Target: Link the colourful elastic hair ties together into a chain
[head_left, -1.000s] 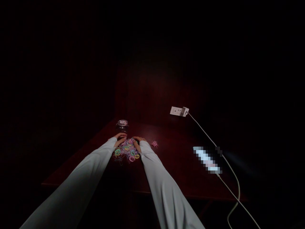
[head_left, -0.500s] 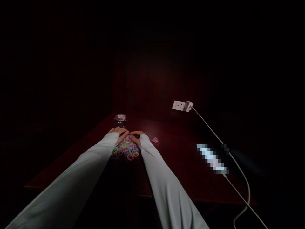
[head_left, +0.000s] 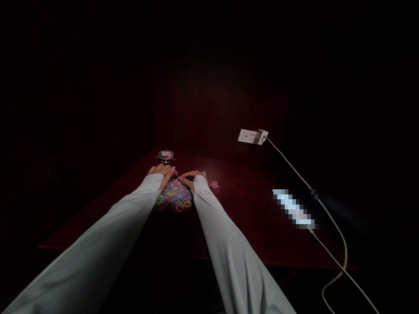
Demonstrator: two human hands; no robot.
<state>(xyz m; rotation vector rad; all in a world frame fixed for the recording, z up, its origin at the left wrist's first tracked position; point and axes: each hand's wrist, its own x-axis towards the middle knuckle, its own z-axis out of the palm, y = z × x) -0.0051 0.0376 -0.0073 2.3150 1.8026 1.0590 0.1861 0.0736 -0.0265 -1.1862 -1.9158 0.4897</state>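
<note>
A heap of small colourful rubber bands (head_left: 175, 196) lies on the dark red table between my forearms. At its far left edge is my left hand (head_left: 162, 171), fingers curled and thumb drawn in towards them. My right hand (head_left: 193, 175) faces it from the right, with thumb and index finger pinched together at the top of the heap. The fingertips of both hands nearly meet there; what they hold is too small to make out. Just right of my right hand sits a small bunch of pink rubber bands (head_left: 214, 186). Behind my left hand stands a round lidded jar (head_left: 166, 156) with pinkish contents.
The dark red table (head_left: 242, 235) ends at a front edge below my forearms. On its right side lies a blurred-out lit phone (head_left: 293, 209) with a white cable (head_left: 330, 248). A charger is plugged into the wall socket (head_left: 248, 136) behind. The surroundings are very dark.
The whole view has shifted slightly, with things sitting a little higher. My fingertips have drawn a little apart at the far side of the heap.
</note>
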